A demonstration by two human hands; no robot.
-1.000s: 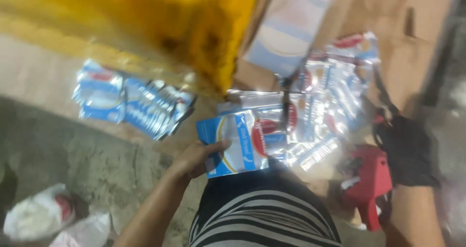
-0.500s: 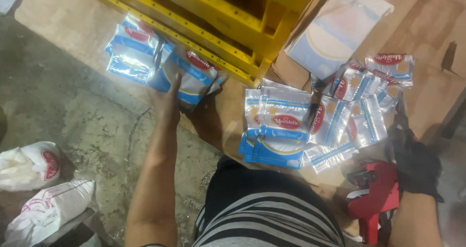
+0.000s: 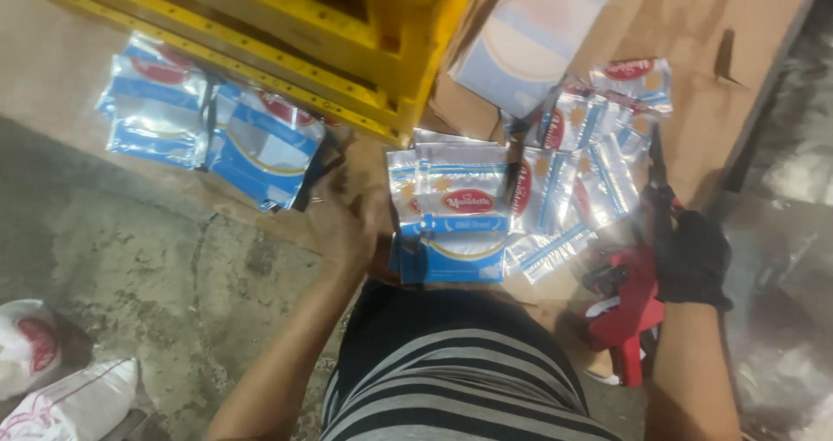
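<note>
Centre frame, left hand (image 3: 347,224) grips the pouch stack (image 3: 451,224) to steady it; gloved right hand (image 3: 691,259) clenches the red gun (image 3: 626,307), ready.

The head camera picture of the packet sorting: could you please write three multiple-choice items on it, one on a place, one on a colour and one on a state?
1. Where does the stack of blue and clear packets lie?
A. On the cardboard sheet, in front of the person
B. Inside the yellow crate
C. On top of the white sacks

2. What colour is the label gun?
A. Green
B. Red
C. White

3. How does the right hand look?
A. Bare and flat on the floor
B. Covered by a black glove, at the label gun
C. Holding one packet up in the air

Answers: 1 A, the stack rests on brown cardboard beside the yellow crate. 2 B, its body is plainly red. 3 B, a black glove covers it, right beside the gun. The left hand is bare, at the stack's left edge.
</note>
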